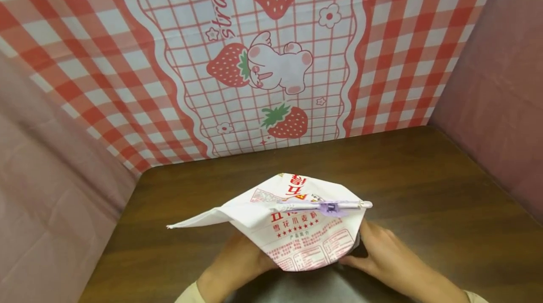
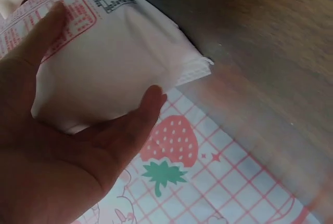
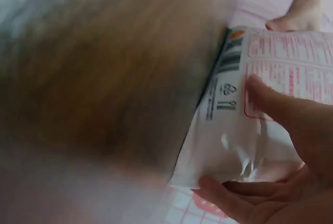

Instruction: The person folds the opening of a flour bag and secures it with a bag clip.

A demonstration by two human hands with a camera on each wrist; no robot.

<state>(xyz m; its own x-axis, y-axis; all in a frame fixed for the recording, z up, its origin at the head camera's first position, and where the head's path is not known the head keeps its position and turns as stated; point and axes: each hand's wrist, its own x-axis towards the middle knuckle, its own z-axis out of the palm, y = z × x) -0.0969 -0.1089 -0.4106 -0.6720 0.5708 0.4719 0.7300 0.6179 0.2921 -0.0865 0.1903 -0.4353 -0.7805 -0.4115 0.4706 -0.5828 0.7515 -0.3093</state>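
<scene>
A white flour bag [image 1: 314, 241] with red printing stands between my hands over the table. Along its gathered top edge runs a white strip with a purple tie [image 1: 331, 207], and a loose corner of the bag sticks out to the left. My left hand [image 1: 237, 258] grips the bag's left side; in the left wrist view its thumb lies over the printed face and its fingers cup the lower side. From the right, my right hand [image 1: 383, 249] holds the opposite side, thumb on the print and fingers curled under the edge in the right wrist view.
The brown wooden table [image 1: 203, 190] spreads behind and to both sides of the bag. A red-checked strawberry cloth [image 1: 169, 105] hangs at the back, with pink curtains [image 1: 488, 105] on either side. A greyish shiny surface [image 1: 335, 289] shows below the bag.
</scene>
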